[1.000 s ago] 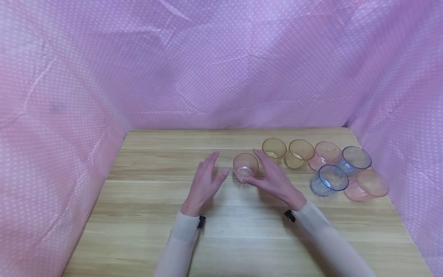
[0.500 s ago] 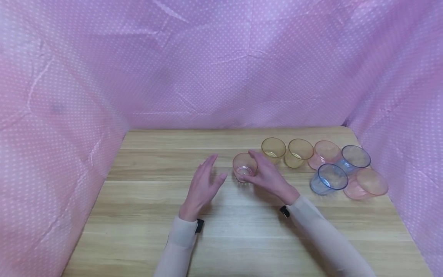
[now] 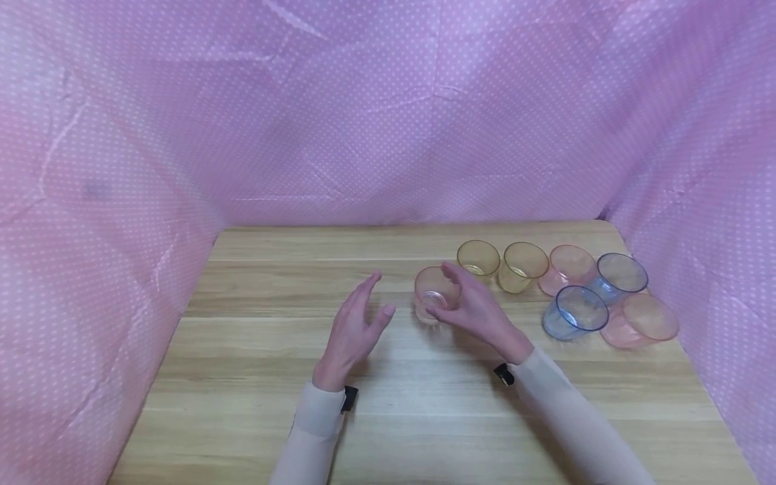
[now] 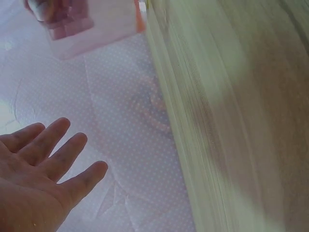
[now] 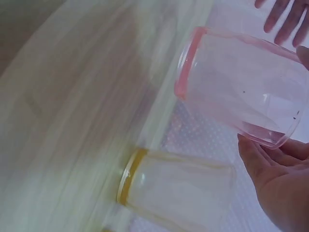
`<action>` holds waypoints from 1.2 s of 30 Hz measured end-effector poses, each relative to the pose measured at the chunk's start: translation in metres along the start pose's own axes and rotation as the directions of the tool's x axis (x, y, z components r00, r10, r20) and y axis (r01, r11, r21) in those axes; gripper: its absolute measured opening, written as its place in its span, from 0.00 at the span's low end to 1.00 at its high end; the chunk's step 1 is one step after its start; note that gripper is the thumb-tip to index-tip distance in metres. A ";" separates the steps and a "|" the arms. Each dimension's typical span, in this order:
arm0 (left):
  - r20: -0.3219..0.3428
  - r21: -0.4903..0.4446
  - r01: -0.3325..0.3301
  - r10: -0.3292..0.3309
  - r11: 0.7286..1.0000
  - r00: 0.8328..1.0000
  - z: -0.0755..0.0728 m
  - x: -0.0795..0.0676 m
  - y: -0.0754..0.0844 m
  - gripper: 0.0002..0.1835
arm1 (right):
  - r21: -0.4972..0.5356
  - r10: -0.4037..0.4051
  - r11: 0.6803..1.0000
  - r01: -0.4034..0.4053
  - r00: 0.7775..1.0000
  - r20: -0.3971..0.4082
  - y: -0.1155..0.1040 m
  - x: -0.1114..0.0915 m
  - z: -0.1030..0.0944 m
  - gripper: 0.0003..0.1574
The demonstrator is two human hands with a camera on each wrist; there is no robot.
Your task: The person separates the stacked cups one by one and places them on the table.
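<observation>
My right hand (image 3: pixel 479 310) grips a clear pink-tinted cup (image 3: pixel 432 311) near the middle of the table, thumb on the near side and fingers on the far side. Seen from the right wrist, the pink cup (image 5: pixel 241 87) sits between the thumb and the fingers (image 5: pixel 260 162). To the left of this cup, my left hand (image 3: pixel 353 330) is held apart from it, fingers extended and touching nothing. The left wrist view has the left palm (image 4: pixel 29 188) at lower left with its fingers spread, and part of the pink cup (image 4: pixel 96 29) at the top.
Right of the held cup stand two yellow cups (image 3: pixel 479 259), (image 3: pixel 523 276), a pink cup (image 3: pixel 566 273) and a blue cup (image 3: pixel 621 276). Nearer the front are another blue cup (image 3: pixel 572 320) and pink cup (image 3: pixel 642 323). Pink dotted cloth (image 3: pixel 388 135) surrounds the wooden table (image 3: pixel 254 377).
My right hand has closed in on the pink cup, and both have moved slightly to the right. The left hand has barely moved.
</observation>
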State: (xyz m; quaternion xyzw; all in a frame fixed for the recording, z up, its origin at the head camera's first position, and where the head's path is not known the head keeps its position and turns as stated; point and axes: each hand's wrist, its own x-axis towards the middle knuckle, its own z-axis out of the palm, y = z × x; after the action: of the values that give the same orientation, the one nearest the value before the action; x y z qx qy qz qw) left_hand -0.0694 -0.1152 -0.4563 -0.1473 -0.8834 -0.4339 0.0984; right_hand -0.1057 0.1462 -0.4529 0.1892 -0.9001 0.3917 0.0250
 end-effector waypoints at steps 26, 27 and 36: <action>0.002 0.008 -0.024 0.024 1.000 1.000 0.002 0.000 0.003 0.46 | 0.023 0.050 0.999 -0.046 0.972 -0.229 0.019 -0.059 -0.047 0.54; 0.002 0.004 -0.024 0.024 1.000 1.000 0.002 -0.001 0.003 0.45 | 0.011 0.047 0.999 -0.045 0.971 -0.234 0.021 -0.060 -0.048 0.54; 0.006 -0.002 -0.009 0.009 1.000 1.000 0.005 -0.002 0.001 0.48 | -0.038 0.066 0.996 -0.077 0.970 -0.235 0.034 -0.071 -0.055 0.55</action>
State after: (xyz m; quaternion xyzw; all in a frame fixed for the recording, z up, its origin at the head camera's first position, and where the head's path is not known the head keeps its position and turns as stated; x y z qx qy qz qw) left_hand -0.0670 -0.1112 -0.4589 -0.1528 -0.8826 -0.4338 0.0976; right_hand -0.0577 0.2297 -0.4522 0.1085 -0.9061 0.3908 0.1208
